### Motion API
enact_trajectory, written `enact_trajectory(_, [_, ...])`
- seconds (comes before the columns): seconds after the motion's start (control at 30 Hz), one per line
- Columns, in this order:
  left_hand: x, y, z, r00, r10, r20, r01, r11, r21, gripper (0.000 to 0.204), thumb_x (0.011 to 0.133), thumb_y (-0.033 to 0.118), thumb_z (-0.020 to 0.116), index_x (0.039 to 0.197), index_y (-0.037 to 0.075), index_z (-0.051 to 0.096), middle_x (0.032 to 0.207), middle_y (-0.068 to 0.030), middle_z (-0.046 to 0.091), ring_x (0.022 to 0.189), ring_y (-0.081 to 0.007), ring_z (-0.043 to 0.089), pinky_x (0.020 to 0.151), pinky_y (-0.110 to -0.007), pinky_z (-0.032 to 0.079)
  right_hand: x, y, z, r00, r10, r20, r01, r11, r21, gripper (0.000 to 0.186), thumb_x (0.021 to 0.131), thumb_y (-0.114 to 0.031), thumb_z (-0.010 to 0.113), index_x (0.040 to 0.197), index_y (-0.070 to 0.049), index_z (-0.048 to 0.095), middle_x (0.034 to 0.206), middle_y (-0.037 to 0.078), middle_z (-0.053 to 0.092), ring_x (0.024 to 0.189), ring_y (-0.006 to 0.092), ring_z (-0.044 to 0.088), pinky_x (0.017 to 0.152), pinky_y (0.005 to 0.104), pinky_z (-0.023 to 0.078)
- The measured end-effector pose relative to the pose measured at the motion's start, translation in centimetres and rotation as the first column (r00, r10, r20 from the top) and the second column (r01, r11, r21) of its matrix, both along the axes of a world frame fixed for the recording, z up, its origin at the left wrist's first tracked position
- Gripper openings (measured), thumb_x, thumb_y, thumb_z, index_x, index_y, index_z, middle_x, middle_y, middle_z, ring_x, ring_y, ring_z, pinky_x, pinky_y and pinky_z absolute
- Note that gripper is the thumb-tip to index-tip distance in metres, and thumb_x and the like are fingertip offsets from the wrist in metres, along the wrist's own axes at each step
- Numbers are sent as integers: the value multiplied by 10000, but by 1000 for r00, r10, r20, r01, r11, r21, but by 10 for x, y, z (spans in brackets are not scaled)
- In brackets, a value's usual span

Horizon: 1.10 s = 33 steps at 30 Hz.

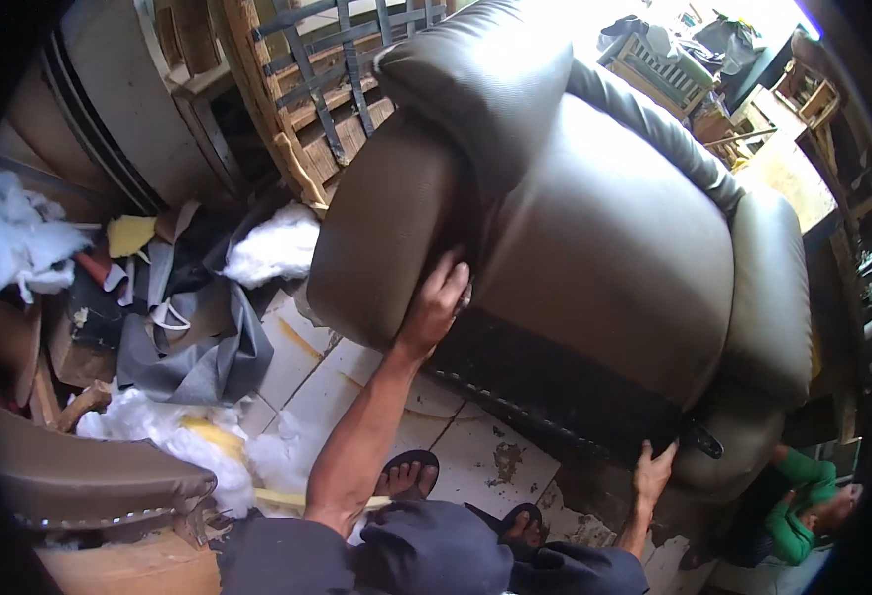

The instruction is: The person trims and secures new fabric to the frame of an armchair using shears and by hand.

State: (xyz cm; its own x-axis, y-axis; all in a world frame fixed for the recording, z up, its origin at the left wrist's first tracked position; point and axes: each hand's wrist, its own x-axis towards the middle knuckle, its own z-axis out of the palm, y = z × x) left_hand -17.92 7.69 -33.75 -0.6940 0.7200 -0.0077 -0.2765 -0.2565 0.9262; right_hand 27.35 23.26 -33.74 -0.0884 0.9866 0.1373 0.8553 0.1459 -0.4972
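A large brown leatherette armchair (pixel 604 238) with padded arms fills the middle and right of the view, a black strip (pixel 555 377) with a row of studs along its near edge. My left hand (pixel 441 302) grips the chair at the gap between the left arm and the central padded panel, fingers curled and partly hidden. My right hand (pixel 654 466) holds the lower right edge of the black strip, beside a small dark flap or bracket (pixel 701 439). My feet in dark sandals stand below on cracked white tiles (pixel 490 451).
White fibre stuffing (pixel 19 238), grey upholstery scraps (pixel 193 352) and a brown padded piece (pixel 89 466) lie at left. A wooden frame with straps (pixel 317 79) stands behind. Another person in a green top (pixel 798 526) is low at bottom right. More furniture (pixel 654 69) fills the back.
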Motion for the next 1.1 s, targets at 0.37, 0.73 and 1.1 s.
enact_trajectory(0.37, [-46, 53, -19, 830, 221, -513, -340, 929, -150, 596, 974, 281, 524, 1465, -49, 455, 1506, -205, 462, 1394, -338, 416, 1197, -415, 290, -50, -34, 61, 872, 247, 424, -161, 960, -228, 653, 915, -257, 676, 1442, 63, 459, 1357, 366, 545, 1265, 505, 534, 1064, 471, 448])
enact_trajectory(0.73, [-61, 63, -51, 908, 316, -275, -307, 949, 79, 615, 909, 217, 576, 1447, -58, 463, 1538, -183, 422, 1397, -329, 391, 1190, -409, 286, -242, -24, 139, 470, 854, 222, -882, 461, 93, 545, 942, -166, 693, 1461, -140, 530, 1477, 189, 526, 1390, 356, 490, 1167, 489, 378])
enact_trajectory(1.1, [-23, 14, 1, 943, 102, -316, -202, 932, -301, 363, 1021, 175, 495, 1326, -1, 585, 1278, -215, 639, 1237, -344, 581, 1108, -370, 383, -276, -2, 54, 588, 618, 522, -803, 522, 286, 648, 979, -341, 622, 1575, -266, 381, 1698, 47, 208, 1582, 264, 105, 1261, 570, -35])
